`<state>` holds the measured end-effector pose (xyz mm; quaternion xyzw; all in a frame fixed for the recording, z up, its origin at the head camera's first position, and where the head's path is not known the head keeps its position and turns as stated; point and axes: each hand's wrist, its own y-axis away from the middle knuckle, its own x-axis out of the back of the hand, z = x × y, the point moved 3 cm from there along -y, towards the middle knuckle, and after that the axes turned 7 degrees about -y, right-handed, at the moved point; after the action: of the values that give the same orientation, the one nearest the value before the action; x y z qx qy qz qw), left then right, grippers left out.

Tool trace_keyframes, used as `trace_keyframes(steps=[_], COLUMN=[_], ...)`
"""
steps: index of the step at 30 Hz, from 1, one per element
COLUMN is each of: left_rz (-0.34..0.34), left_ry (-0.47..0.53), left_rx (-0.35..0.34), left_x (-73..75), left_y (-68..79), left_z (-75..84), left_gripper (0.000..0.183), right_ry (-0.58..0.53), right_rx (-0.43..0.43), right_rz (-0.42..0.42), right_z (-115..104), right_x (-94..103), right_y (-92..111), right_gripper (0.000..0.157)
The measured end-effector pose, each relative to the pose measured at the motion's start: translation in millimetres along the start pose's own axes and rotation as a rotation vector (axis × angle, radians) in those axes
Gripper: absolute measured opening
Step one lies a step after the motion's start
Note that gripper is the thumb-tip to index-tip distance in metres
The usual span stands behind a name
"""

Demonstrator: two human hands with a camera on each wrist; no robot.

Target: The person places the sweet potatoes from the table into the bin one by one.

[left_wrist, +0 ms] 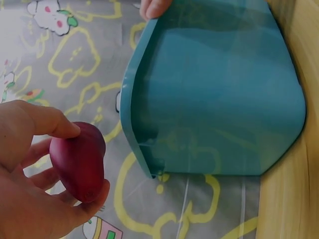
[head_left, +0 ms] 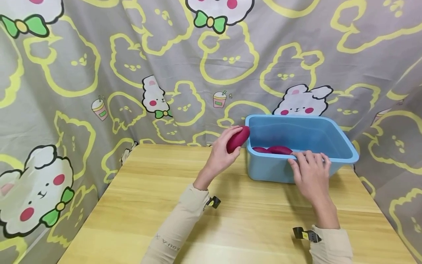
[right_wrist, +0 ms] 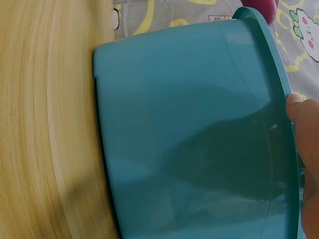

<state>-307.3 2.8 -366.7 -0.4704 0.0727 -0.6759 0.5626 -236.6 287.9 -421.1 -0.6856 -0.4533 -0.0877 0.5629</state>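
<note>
My left hand [head_left: 220,152] holds a smooth, dark-red oblong sweet potato [head_left: 238,139] between thumb and fingers, by the left end of a blue plastic bin [head_left: 270,170]. In the left wrist view, the sweet potato [left_wrist: 77,159] is held in the air, apart from the bin's rim. My right hand [head_left: 313,174] grips the bin's front rim, fingers over the edge and thumb on the near side. Inside the bin at the left lie two similar dark-red sweet potatoes [head_left: 279,149]; the front wall partly hides them.
The bin stands at the back right of a light wooden table [head_left: 158,194]. Close behind and along both sides hangs a grey curtain [head_left: 184,66] with cartoon bears and rabbits. A small black wrist camera [head_left: 213,202] juts out from the left sleeve.
</note>
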Motion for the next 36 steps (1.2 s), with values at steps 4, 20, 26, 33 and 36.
trace_keyframes(steps=[4,20,26,33,36], left_rz=[-0.024,-0.068,-0.107,-0.137,-0.148], left_ry=[0.023,0.027,0.02,-0.037,-0.051], left_rx=[-0.022,-0.025,-0.025,-0.003,0.01], left_x=[-5.1,-26.9,-34.8,-43.2,-46.6], left_y=[-5.0,-14.6,-19.9,-22.6,-23.2], left_z=[4.9,16.2,20.1,20.1,20.2], left_gripper=[0.058,0.056,0.055,0.053,0.051], right_ry=[0.006,0.002,0.004,0.008,0.011], right_rx=[0.003,0.018,0.022,0.013,0.008], right_rz=[0.006,0.002,0.003,0.006,0.003], right_z=[2,-1,-2,-1,-1], right_x=[2.3,-4.1,-2.4,-1.9,-0.6], right_y=[-1,0,-2,0,1], right_gripper=[0.027,0.027,0.029,0.028,0.029])
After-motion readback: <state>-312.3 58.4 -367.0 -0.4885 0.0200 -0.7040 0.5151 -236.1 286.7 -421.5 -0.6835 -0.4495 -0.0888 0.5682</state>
